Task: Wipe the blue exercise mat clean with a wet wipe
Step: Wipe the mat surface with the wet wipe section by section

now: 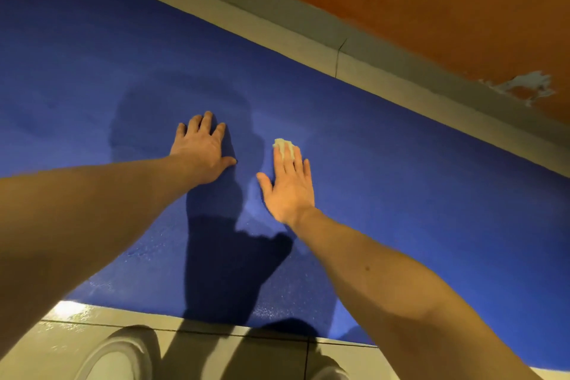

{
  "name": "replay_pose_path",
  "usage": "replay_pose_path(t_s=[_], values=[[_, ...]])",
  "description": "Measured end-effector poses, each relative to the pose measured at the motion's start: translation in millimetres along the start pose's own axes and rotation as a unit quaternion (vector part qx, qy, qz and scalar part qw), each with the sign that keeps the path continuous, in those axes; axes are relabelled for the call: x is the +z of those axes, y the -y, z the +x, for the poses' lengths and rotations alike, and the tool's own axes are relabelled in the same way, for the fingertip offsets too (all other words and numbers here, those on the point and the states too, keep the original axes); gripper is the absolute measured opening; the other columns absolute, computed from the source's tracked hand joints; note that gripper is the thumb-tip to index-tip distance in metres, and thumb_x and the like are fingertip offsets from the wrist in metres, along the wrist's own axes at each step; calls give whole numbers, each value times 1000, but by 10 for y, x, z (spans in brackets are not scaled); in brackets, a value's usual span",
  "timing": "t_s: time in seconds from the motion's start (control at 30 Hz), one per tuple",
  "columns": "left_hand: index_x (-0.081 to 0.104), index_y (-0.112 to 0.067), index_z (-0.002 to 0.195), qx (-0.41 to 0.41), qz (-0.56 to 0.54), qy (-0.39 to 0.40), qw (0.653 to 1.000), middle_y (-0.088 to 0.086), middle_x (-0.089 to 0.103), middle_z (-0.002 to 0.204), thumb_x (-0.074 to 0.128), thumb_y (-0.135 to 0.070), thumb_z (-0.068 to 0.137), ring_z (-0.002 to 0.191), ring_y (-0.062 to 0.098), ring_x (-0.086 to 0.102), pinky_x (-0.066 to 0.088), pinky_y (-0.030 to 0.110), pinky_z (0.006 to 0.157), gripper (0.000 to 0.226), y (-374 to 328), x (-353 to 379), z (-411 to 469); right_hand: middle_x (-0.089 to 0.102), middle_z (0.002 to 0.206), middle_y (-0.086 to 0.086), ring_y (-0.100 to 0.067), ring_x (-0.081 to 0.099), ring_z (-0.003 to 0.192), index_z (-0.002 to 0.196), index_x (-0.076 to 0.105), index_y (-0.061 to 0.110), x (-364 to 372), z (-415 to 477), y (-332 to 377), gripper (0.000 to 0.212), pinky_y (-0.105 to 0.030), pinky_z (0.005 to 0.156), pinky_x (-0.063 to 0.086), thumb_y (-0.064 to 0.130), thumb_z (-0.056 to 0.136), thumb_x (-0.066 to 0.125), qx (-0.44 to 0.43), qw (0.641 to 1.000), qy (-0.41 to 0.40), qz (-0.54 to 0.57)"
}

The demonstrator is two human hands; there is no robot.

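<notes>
Mid-frame on the blue mat [385, 182], the left hand [200, 153] lies flat with fingers spread; the right hand [288, 183] – fingers straight, close together – presses the wet wipe [282, 143].

left forearm [92, 203]: bare all the way to the wrist, smooth, widest above the near left corner of the blue mat [401, 194].
left hand [200, 151]: bare, with knuckle ridges and faint tendon lines on its back, over the mat's middle.
right forearm [385, 274]: bare to the wrist, over the mat's near right part.
mole [367, 268]: one small dark dot on the right forearm, above the mat's near right part.
right hand [288, 185]: bare, brightly lit on its back, over the mat's middle.
pale shapes [123, 355]: two off-white rounded forms just off the mat's near edge, the left one larger; shoes or clothed knees, cannot tell.
</notes>
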State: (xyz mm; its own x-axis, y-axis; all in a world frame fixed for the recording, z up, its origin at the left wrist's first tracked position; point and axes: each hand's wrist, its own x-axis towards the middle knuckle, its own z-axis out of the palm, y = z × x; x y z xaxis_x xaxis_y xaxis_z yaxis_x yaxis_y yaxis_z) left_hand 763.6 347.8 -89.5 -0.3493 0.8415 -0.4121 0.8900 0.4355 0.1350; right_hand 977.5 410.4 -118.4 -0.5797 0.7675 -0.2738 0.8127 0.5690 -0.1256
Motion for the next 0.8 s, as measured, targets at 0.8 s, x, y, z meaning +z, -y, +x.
replay_pose_path(t_s=[0.8], values=[[6,-27,160,-38,-23,33,998,7,-8,166,67,-64,84,151,37,-6,10,62,120,104,-193,-287,578,-17,170,-7,-26,-18,156,161,-15,12,-328,630,-602,80,-47,126,-9,62,104,12,186,981,21,41]])
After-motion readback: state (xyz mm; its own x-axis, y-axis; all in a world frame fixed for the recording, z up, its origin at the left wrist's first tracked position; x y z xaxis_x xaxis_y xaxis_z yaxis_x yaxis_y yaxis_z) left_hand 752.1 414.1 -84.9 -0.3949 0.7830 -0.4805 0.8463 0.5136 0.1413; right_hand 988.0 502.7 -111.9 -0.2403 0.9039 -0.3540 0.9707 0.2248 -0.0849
